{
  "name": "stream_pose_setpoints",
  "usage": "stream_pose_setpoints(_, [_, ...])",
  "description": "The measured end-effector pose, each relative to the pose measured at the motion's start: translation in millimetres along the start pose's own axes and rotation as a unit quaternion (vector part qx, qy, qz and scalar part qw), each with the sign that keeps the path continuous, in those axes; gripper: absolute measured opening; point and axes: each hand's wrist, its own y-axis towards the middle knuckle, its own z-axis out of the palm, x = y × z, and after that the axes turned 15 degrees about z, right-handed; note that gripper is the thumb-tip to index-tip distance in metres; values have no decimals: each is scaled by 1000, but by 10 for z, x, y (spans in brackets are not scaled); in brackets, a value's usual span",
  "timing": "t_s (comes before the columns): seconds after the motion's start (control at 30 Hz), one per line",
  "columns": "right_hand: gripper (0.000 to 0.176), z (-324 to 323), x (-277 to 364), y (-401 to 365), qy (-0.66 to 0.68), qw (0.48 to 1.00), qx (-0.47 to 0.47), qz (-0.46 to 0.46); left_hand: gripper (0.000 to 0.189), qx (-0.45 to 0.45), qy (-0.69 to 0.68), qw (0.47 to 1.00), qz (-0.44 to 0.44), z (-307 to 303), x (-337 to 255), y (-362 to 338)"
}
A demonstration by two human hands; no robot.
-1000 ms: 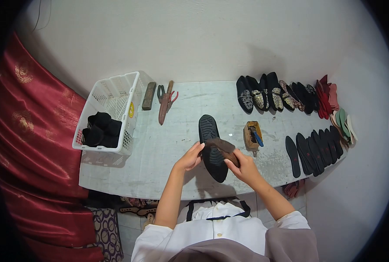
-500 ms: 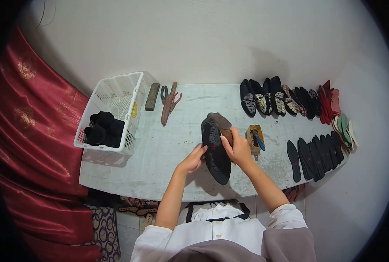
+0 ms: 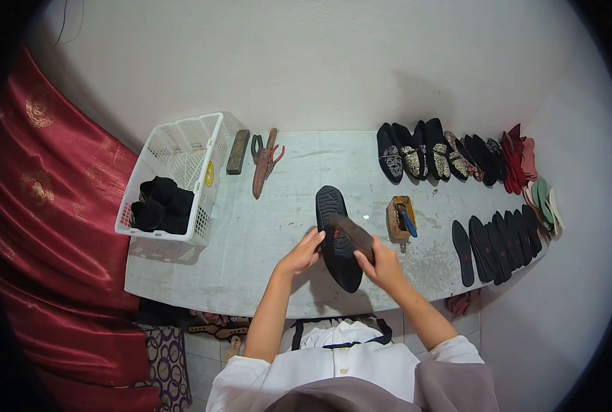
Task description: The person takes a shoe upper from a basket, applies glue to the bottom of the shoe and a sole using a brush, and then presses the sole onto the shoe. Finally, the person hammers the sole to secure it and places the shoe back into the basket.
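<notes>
A black shoe (image 3: pixel 342 264) is held over the table with its ridged sole facing up, its heel end pointing away from me. My left hand (image 3: pixel 302 254) grips the shoe's left edge, fingers tucked beneath it. My right hand (image 3: pixel 385 266) is closed around a dark brown, wooden-looking tool (image 3: pixel 354 235). The tool lies slanted across the sole, its far end close over the small red mark near the middle; that end is slightly blurred. To the right of the shoe stands a small box (image 3: pixel 396 223) with a blue-handled tool (image 3: pixel 407 221) in it.
A white plastic basket (image 3: pixel 211 185) with black items stands left on the table. Near it lie a dark block (image 3: pixel 238 152) and pliers (image 3: pixel 277 156). Finished-looking shoes (image 3: pixel 416 154) line the back right, with black insoles (image 3: pixel 496 248) fanned out below. A red curtain (image 3: pixel 52 226) hangs at left.
The tool in my right hand has swung down from the heel end towards the middle of the sole, uncovering the heel. My right hand moved slightly right and down; my left hand stays put.
</notes>
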Motion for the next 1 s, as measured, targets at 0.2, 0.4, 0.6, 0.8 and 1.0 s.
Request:
stream_pose_setpoints(0.2, [35,-175,-74,-340,-24,997,72,21,40,-8,5,1000,0,76,-88,-21])
stream_pose_setpoints(0.4, [37,-305,-218,-502,-47,990,133,-12,45,-16,-4,1000,7,47,-35,-16])
stream_pose_setpoints(0.6, [39,-463,-546,-656,67,996,43,32,48,-9,-5,1000,7,111,-85,-30])
stream_pose_setpoints(0.8, [36,-691,-1202,-661,2,957,-236,166,45,-36,-16,999,21,165,-101,-26])
stream_pose_setpoints(1.0, [35,-865,-1964,-723,-138,885,-218,387,43,-50,-46,998,11,176,-133,-27])
